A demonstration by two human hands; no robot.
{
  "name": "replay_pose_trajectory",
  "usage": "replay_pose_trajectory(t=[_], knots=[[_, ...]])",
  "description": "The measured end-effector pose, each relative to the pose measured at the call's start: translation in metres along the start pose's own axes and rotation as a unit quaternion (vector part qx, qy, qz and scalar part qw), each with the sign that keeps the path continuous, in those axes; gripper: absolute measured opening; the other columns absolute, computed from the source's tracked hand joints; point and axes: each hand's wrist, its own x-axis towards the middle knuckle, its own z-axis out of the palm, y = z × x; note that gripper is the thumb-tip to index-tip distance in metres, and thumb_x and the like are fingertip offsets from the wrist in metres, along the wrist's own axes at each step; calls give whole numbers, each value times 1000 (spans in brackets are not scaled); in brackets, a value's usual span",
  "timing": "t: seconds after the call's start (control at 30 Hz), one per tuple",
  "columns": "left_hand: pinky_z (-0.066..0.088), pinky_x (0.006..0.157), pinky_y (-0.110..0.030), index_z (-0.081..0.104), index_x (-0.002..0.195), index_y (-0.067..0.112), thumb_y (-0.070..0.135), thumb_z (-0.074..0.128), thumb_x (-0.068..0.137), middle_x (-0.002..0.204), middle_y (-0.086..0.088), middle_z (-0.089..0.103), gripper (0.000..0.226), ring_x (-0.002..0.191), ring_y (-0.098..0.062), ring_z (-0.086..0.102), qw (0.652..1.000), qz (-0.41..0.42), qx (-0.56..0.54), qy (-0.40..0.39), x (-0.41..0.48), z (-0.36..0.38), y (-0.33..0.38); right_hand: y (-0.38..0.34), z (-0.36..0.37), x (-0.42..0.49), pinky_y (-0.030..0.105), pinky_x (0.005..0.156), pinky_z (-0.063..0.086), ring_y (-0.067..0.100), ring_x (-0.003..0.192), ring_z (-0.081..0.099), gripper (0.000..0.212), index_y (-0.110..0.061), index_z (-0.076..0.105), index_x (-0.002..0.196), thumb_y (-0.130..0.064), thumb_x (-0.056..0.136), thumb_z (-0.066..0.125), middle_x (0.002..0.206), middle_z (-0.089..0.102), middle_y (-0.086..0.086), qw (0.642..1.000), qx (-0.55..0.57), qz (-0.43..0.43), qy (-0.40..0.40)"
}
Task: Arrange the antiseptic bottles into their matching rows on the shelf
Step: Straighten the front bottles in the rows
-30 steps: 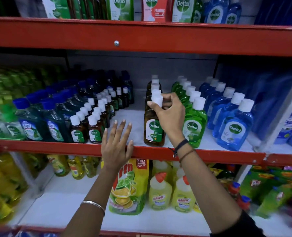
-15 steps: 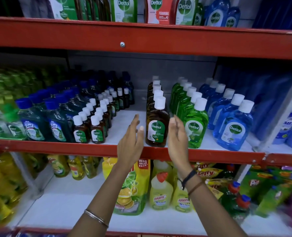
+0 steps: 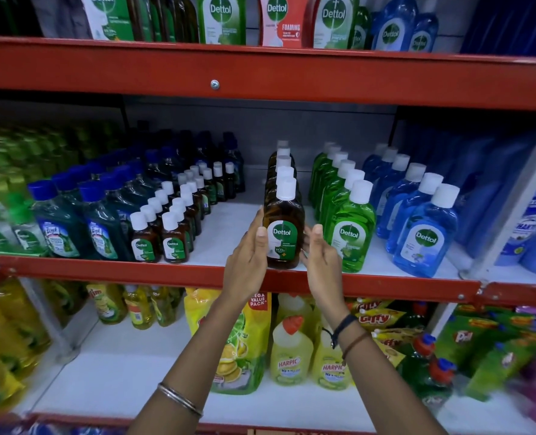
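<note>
A row of large brown Dettol bottles with white caps runs back along the middle of the red-edged shelf (image 3: 103,271). Its front bottle (image 3: 284,215) stands upright at the shelf lip. My left hand (image 3: 248,262) presses against that bottle's left side. My right hand (image 3: 321,262) presses against its right side, so both hands cup it between them. Right of it stands a row of green Dettol bottles (image 3: 351,233), then a row of blue ones (image 3: 423,240). Two rows of small brown Dettol bottles (image 3: 174,243) stand to the left.
Dark green bottles with blue caps (image 3: 100,224) fill the shelf's left part. White shelf floor shows between the small and large brown rows. The lower shelf holds a yellow refill pouch (image 3: 238,346) and Harpic bottles (image 3: 288,356). More Dettol packs stand on the top shelf.
My right hand let go of the front brown bottle's cap and dropped down. My left hand rose from the shelf edge. Both hands have closed in on the bottle's sides.
</note>
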Motion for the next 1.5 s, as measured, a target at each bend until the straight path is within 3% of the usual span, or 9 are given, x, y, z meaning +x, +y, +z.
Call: replay_pose_trajectory(t=[0.4, 0.53, 0.6, 0.67, 0.77, 0.93, 1.07, 1.2, 1.5], knots=[[35, 103, -43, 23, 147, 49, 66, 9, 91, 153, 8, 39, 59, 135, -24, 42, 998, -4, 16, 53, 0, 11, 2, -2, -9, 3, 69, 90, 43, 49, 104, 55, 93, 6, 48, 98, -83, 76, 34, 107, 54, 41, 1000, 5, 11, -24], [33, 94, -23, 33, 146, 31, 63, 16, 94, 147, 2, 39, 64, 128, -5, 40, 985, 53, -12, 163, -12, 27, 15, 0, -23, -8, 36, 106, 44, 11, 125, 53, 51, -40, 60, 118, -70, 87, 33, 134, 60, 4, 997, 25, -59, 34], [35, 98, -16, 40, 141, 22, 55, 23, 99, 140, -2, 45, 56, 128, -9, 43, 967, 158, -45, 194, -21, 42, 27, 4, -37, -14, 25, 106, 39, 5, 129, 47, 47, -33, 53, 129, -56, 94, 33, 138, 54, -7, 986, 36, -120, 108], [33, 104, -15, 40, 140, 28, 52, 24, 100, 140, 3, 45, 49, 131, -8, 43, 964, 218, -101, 114, -26, 63, 38, 9, -52, -14, 14, 104, 34, 1, 132, 41, 50, -22, 48, 136, -49, 97, 32, 140, 48, -13, 973, 35, -155, 165], [26, 111, -16, 23, 143, 43, 68, 19, 91, 147, 23, 30, 58, 138, 1, 30, 979, 119, -164, -27, -20, 86, 61, 9, -70, -8, 2, 101, 27, -12, 134, 29, 53, -28, 34, 145, -52, 97, 29, 149, 34, -13, 978, 30, -123, 165], [14, 121, -32, 17, 153, 28, 85, 2, 74, 159, 6, 24, 98, 142, -3, 19, 989, 6, -142, -37, 7, 106, 71, 4, -86, 3, -10, 87, 22, -39, 110, 22, 61, -38, 24, 145, -62, 89, 21, 145, 26, -24, 995, 16, -56, 78], [28, 119, -40, 25, 152, 30, 62, 6, 90, 153, 3, 38, 72, 139, -8, 34, 987, 2, -151, -51, 7, 110, 68, 3, -95, 9, -6, 87, 29, -32, 108, 35, 62, -38, 34, 142, -64, 87, 21, 132, 35, -32, 998, 26, -26, 43], [23, 115, -30, 21, 152, 35, 66, 3, 86, 156, 5, 33, 76, 135, -3, 29, 991, 2, -123, -50, 4, 108, 69, 2, -111, 19, 16, 99, 37, 0, 125, 43, 61, -41, 38, 139, -66, 87, 19, 132, 42, -24, 999, 41, 8, 8], [27, 112, -26, 25, 151, 32, 72, 3, 82, 153, 6, 38, 83, 132, -1, 31, 991, 16, -132, -29, -4, 114, 71, 5, -122, 26, 28, 104, 41, 13, 129, 47, 61, -43, 42, 135, -69, 84, 22, 142, 49, -4, 998, 52, 8, -17]])
